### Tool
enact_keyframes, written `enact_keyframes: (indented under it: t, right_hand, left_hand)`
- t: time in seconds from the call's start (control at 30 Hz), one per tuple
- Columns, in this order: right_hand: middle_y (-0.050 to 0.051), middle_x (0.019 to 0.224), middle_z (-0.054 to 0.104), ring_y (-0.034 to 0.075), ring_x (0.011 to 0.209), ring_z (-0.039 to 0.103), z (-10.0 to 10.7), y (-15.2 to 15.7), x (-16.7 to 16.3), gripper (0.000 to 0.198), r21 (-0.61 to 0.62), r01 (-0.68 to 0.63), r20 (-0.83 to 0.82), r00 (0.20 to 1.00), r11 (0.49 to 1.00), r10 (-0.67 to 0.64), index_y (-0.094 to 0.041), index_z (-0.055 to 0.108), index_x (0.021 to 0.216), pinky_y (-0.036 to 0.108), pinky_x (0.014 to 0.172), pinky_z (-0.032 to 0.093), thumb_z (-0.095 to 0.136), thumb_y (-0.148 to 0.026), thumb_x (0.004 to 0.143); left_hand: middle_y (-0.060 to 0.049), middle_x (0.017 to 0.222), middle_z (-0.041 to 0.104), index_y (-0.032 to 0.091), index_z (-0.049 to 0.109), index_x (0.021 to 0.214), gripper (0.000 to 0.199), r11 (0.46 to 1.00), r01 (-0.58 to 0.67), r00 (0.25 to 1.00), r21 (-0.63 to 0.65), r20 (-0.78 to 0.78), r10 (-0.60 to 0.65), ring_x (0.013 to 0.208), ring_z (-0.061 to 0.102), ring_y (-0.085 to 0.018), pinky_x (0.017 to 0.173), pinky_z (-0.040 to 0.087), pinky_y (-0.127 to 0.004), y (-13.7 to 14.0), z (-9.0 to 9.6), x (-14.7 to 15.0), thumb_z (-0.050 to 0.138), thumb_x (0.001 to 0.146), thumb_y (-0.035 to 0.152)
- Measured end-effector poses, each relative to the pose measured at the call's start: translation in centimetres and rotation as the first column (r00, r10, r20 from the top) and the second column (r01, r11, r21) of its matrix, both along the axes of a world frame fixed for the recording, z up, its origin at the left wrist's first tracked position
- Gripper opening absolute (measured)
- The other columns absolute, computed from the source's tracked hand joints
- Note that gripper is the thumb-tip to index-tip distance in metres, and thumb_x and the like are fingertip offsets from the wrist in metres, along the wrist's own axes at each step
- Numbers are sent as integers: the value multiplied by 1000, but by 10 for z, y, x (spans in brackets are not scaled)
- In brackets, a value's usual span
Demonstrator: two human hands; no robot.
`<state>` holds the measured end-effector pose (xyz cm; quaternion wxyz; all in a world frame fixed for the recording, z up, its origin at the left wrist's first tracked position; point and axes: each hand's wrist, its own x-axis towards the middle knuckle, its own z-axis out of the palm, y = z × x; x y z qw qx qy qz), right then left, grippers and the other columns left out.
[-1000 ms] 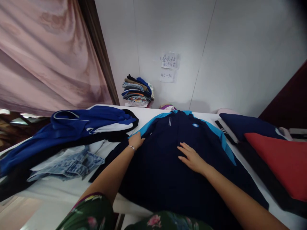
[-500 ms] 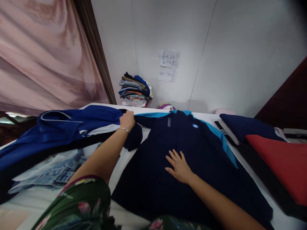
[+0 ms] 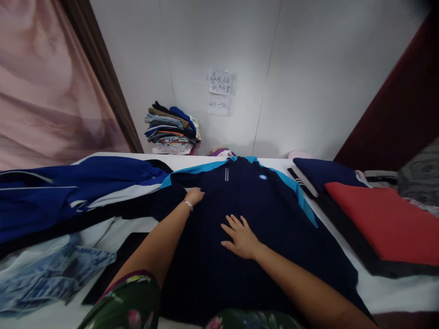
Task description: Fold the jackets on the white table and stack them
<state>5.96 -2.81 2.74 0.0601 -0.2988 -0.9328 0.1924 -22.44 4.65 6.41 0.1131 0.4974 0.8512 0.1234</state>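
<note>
A dark navy jacket (image 3: pixel 212 256) with light-blue shoulder stripes and a small round badge lies spread on the white table in front of me, its collar at the far edge. My left hand (image 3: pixel 194 196), with a bracelet at the wrist, is closed on the jacket near the underarm on the left; its fingertips are partly hidden. The left sleeve lies out to the left, beyond that hand. My right hand (image 3: pixel 240 236) rests flat on the middle of the jacket, fingers spread.
On the left lie a blue garment (image 3: pixel 103 178) with white trim and some denim (image 3: pixel 51 278). Folded red (image 3: pixel 384 219) and navy (image 3: pixel 329 173) clothes lie on the right. A stack of folded clothes (image 3: pixel 171 128) stands by the wall, below left of two paper notes (image 3: pixel 221 93).
My left hand has come from the raised sleeve to the jacket's underarm, and the sleeve now lies lower. My right hand stays flat on the jacket. The view has shifted rightward.
</note>
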Motion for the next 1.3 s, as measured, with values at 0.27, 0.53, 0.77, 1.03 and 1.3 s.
enact_keyframes:
  t: [0.27,0.53,0.77,1.03,1.3]
  right_hand:
    - [1,162,16,30,151,16,-5,-11,-6,66,6,-36,-30,999,999,36,-32,38,151,53,119,10,46,-61,92]
    - [3,161,23,29,149,20,-2,-10,-6,63,-4,-14,-69,998,1000,13,-28,48,145,52,119,13,51,-57,90]
    - [2,137,62,26,133,52,11,17,62,40,-255,29,-453,880,967,-146,-34,69,122,49,113,37,63,-49,85]
    - [10,114,74,28,108,68,17,48,267,36,-141,857,-413,404,496,-816,-20,75,109,43,99,50,55,-37,85]
    - [14,125,67,32,122,59,-41,26,290,43,131,846,-236,533,517,-812,-18,69,122,46,105,46,60,-37,85]
  left_hand:
    - [-22,120,66,12,63,116,35,998,-68,983,5,-168,67,112,64,-32,88,51,-39,-18,3,-5,45,91,27]
    - [-17,156,38,13,45,145,60,973,221,945,62,-262,-198,148,28,-30,119,23,-48,-37,-46,32,38,96,47]
    - [-16,157,38,12,47,145,63,978,209,945,21,-261,-197,147,29,-29,118,25,-48,-31,-58,20,34,96,49]
    - [-18,147,51,7,58,133,58,956,249,928,155,-321,-189,140,40,-31,114,33,-45,-31,-60,17,36,94,44]
    - [-16,119,69,13,70,106,43,940,268,924,210,-332,-189,116,60,-29,101,44,-41,-40,-44,22,36,93,35]
